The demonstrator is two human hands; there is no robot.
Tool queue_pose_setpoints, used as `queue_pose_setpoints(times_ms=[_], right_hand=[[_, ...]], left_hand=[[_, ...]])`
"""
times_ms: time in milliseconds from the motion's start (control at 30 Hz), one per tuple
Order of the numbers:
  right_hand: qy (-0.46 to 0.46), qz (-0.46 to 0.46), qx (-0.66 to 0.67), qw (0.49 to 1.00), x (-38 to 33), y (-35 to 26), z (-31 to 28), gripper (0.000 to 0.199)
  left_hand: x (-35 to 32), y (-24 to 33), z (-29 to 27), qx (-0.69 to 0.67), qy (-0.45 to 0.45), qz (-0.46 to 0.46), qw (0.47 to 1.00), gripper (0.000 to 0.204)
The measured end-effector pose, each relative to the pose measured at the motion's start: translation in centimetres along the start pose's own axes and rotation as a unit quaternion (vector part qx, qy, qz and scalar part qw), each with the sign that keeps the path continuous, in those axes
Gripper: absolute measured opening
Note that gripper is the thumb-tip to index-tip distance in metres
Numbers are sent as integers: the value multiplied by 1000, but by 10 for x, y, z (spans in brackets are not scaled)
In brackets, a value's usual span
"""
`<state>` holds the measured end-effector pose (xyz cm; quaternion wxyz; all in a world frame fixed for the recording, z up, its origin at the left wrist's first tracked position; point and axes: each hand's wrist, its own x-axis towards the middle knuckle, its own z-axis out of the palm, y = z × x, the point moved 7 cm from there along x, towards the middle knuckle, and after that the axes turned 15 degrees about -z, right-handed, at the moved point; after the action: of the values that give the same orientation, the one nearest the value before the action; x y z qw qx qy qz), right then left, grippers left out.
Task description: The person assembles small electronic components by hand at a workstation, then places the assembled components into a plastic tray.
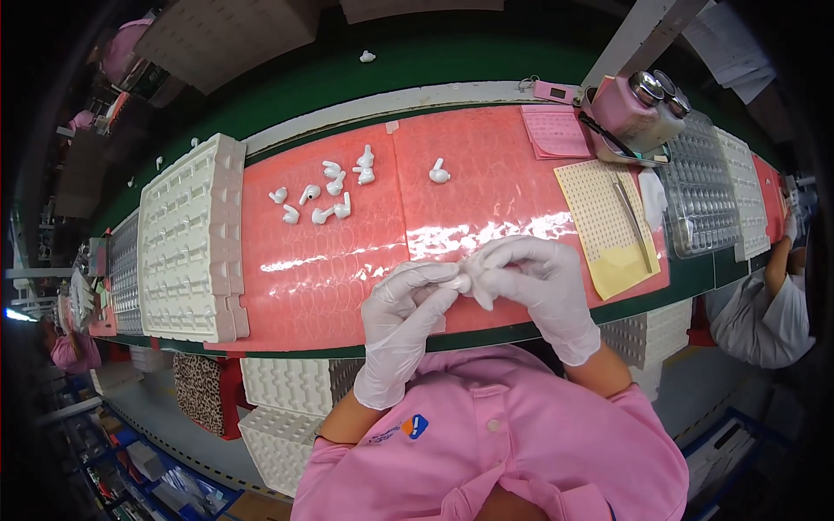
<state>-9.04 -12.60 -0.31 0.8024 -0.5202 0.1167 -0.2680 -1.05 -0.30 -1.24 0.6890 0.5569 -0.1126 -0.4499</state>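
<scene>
Both my hands wear white gloves and meet over the front part of the pink bubble-textured mat [313, 260]. My left hand [408, 313] pinches a white earbud [463, 283] between thumb and fingertips. Against the earbud, my right hand [534, 282] closes on a crumpled white wipe [480, 293], which is hard to tell apart from the glove. Farther back on the mat, several white earbuds [342, 207] lie loosely grouped at the left. A single earbud [440, 171] lies apart from them, beyond my hands.
A stack of white moulded trays [191, 247] stands left. At right are a yellow dotted sheet [599, 217] with tweezers [634, 226], pump bottles [625, 108], pink notes [556, 132] and clear trays [699, 191]. An earbud [367, 56] sits on the green belt [434, 52] behind. Another person [764, 304] works at far right.
</scene>
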Motion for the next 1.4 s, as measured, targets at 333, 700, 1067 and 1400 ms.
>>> queue_pose_setpoints(times_ms=[333, 700, 1067, 1400], right_hand=[[-15, 29, 22, 999, 0, 4, -7, 13], [-21, 41, -24, 999, 0, 4, -2, 13], [-20, -46, -96, 994, -6, -3, 4, 15], [27, -145, -192, 970, -2, -21, -15, 17]], left_hand=[[8, -6, 5, -44, -74, 23, 996, 27], [6, -7, 9, -67, -66, -35, 995, 33], [9, -10, 8, -65, -52, -26, 996, 36], [5, 2, 8, -67, -22, -22, 997, 28]])
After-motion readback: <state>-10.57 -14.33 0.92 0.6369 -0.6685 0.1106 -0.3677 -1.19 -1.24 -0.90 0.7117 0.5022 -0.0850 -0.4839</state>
